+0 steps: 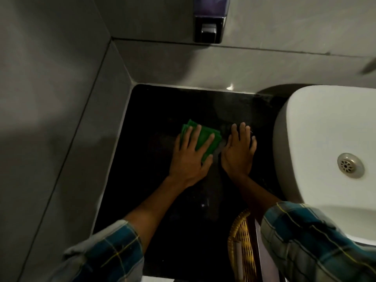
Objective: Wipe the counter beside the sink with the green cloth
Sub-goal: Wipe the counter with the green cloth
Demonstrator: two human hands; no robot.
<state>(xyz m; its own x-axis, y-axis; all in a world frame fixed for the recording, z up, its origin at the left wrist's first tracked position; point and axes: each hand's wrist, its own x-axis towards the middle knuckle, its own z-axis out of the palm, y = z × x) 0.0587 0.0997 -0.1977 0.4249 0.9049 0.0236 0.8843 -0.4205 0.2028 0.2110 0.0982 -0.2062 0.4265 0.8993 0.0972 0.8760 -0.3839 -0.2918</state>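
The black counter [162, 200] lies left of the white sink [317, 127]. A folded green cloth [205, 137] rests flat on the counter near its middle. My left hand [191, 157] presses down on the cloth with spread fingers, covering its near half. My right hand [239, 151] lies flat on the bare counter just to the right of the cloth, fingers apart, holding nothing, close to the sink's left rim.
Grey tiled walls [61, 98] close in the counter at the left and back. A soap dispenser [209, 19] hangs on the back wall above. The sink drain [350, 165] shows at right. A wicker basket [242, 247] stands below the counter's front edge.
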